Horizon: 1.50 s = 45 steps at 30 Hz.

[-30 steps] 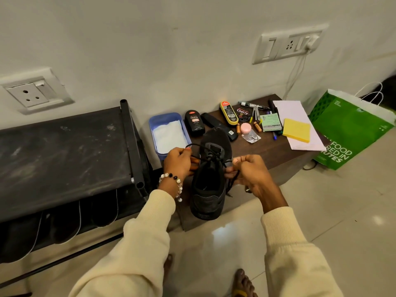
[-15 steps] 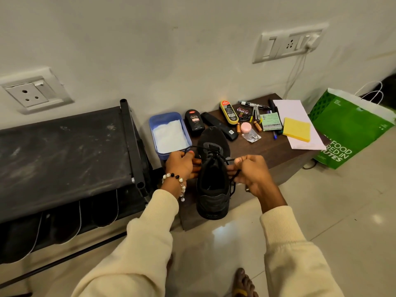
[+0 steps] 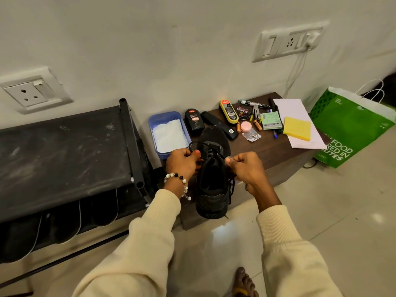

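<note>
The shoe (image 3: 212,168) stands on the near edge of the tabletop (image 3: 267,151), its heel hanging over toward the person. The left hand (image 3: 182,163) pinches a loop of lace (image 3: 201,144) beside the shoe. The right hand (image 3: 244,166) is curled round the other strand, but its fingers hide where it grips. The crossing between them is black on black and hard to read. Both hands have hardly shifted since half a second ago, and their grips are unchanged.

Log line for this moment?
lacing | left hand pinches lace | right hand pinches lace | black shoe on table edge
</note>
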{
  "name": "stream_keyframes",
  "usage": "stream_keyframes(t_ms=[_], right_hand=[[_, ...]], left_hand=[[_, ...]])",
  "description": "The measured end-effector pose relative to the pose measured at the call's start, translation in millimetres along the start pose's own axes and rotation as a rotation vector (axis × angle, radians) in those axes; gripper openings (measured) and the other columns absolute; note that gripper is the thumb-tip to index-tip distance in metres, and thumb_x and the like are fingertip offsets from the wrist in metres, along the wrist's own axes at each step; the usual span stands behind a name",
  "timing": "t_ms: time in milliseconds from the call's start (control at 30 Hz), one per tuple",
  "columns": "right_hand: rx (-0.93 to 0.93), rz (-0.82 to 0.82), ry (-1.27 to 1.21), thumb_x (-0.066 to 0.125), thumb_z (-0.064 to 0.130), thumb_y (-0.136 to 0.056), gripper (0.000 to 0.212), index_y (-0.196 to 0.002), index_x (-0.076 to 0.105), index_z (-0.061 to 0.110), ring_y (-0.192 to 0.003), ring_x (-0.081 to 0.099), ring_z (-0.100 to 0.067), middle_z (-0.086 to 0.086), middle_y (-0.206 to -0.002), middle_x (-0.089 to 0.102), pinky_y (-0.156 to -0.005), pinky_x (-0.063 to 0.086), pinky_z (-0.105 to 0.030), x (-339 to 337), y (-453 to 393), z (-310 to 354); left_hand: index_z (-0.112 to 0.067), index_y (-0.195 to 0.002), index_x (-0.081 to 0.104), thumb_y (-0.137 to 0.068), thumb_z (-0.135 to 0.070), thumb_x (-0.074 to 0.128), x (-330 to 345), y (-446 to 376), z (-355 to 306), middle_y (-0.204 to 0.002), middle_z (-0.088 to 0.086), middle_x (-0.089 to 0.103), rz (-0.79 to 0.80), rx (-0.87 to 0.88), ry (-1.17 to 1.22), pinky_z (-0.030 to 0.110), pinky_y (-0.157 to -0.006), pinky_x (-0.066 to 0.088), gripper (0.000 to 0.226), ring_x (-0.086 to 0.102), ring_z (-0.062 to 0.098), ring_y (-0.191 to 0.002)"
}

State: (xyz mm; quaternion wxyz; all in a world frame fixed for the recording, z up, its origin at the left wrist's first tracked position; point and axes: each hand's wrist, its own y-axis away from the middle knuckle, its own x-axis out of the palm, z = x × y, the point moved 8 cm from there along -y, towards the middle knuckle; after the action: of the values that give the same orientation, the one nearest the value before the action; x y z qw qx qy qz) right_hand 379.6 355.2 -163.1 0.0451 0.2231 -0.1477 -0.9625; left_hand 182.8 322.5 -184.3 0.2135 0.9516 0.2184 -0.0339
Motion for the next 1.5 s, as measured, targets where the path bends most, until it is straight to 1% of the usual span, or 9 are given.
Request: stream_keyframes(t_ms=[100,267,600,767,867,967,1133,1300,1500], right_hand=[[0.025,-0.009,-0.050,0.061,0.018,-0.091,0.020,-0.074,0.067,0.010,-0.080,0.067,-0.019,-0.005,-0.080,0.069,-0.071,0.057,-0.035,2,-1,-2],[0.075,0.008,-0.124,0.060,0.017,-0.091,0.019,-0.077,0.067,0.007,-0.079,0.070,-0.022,-0.009,-0.082,0.071,-0.074,0.058,-0.044,3,-3,-8],[0.058,-0.034,-0.139,0.063,0.020,-0.090,0.019,-0.077,0.067,0.007,-0.078,0.069,-0.023,-0.010,-0.082,0.071,-0.069,0.058,-0.038,-1,-3,-9],[0.031,-0.079,-0.058,0.066,0.027,-0.087,0.021,-0.071,0.068,0.013,-0.077,0.067,-0.019,-0.004,-0.076,0.071,-0.074,0.056,-0.038,-2,1,-2],[0.037,-0.088,-0.027,0.066,0.025,-0.087,0.022,-0.071,0.066,0.010,-0.067,0.064,-0.015,-0.005,-0.073,0.070,-0.065,0.054,-0.031,-3,6,11],[0.061,-0.085,-0.012,0.068,0.020,-0.086,0.021,-0.073,0.066,0.003,-0.054,0.054,-0.013,-0.008,-0.066,0.066,-0.055,0.049,-0.029,-13,11,26],[0.120,0.015,-0.224,0.062,0.006,-0.089,0.009,-0.084,0.063,-0.001,-0.046,0.045,-0.013,-0.009,-0.064,0.059,-0.046,0.044,-0.026,-31,24,66],[0.091,0.103,-0.263,0.058,0.003,-0.090,0.009,-0.091,0.064,-0.004,-0.046,0.048,-0.012,-0.010,-0.065,0.061,-0.046,0.047,-0.025,-49,47,131],[-0.055,0.078,-0.216,0.057,0.002,-0.090,0.012,-0.094,0.064,-0.008,-0.053,0.055,-0.015,-0.015,-0.073,0.064,-0.058,0.053,-0.030,-82,84,220]], left_hand=[[-0.015,-0.079,0.065,-0.094,-0.022,0.061,-1,-2,2,-0.084,0.009,0.073,-0.037,-0.015,0.033,0.047,-0.075,0.060,0.017,0.072,0.025,-0.075],[-0.012,-0.082,0.062,-0.096,-0.017,0.058,0,-1,5,-0.087,0.010,0.073,-0.028,-0.074,0.133,0.046,-0.079,0.059,0.015,0.072,0.026,-0.080],[-0.008,-0.095,0.062,-0.098,-0.016,0.054,-3,7,3,-0.095,0.012,0.071,0.012,-0.110,0.268,0.045,-0.078,0.059,0.011,0.071,0.028,-0.084],[-0.011,-0.086,0.067,-0.093,-0.014,0.058,-1,20,-26,-0.075,0.003,0.069,0.119,-0.064,0.415,0.037,-0.084,0.051,0.012,0.064,0.018,-0.079],[-0.010,-0.091,0.069,-0.092,-0.014,0.059,3,26,-54,-0.063,-0.001,0.064,0.210,-0.062,0.580,0.033,-0.082,0.049,0.010,0.063,0.016,-0.069],[-0.013,-0.098,0.068,-0.098,-0.017,0.052,5,24,-82,-0.064,-0.005,0.060,0.257,-0.043,0.620,0.028,-0.074,0.046,0.017,0.060,0.012,-0.065],[-0.012,-0.090,0.066,-0.101,-0.014,0.046,-3,30,-125,-0.070,-0.001,0.060,0.213,0.044,0.537,0.028,-0.068,0.045,0.023,0.059,0.014,-0.062],[-0.012,-0.088,0.067,-0.099,-0.009,0.048,-12,61,-180,-0.076,0.000,0.062,0.234,0.148,0.490,0.027,-0.066,0.044,0.022,0.061,0.016,-0.067],[-0.015,-0.086,0.068,-0.099,-0.012,0.049,-21,103,-254,-0.079,-0.001,0.064,0.224,0.303,0.332,0.024,-0.064,0.044,0.023,0.063,0.015,-0.068]])
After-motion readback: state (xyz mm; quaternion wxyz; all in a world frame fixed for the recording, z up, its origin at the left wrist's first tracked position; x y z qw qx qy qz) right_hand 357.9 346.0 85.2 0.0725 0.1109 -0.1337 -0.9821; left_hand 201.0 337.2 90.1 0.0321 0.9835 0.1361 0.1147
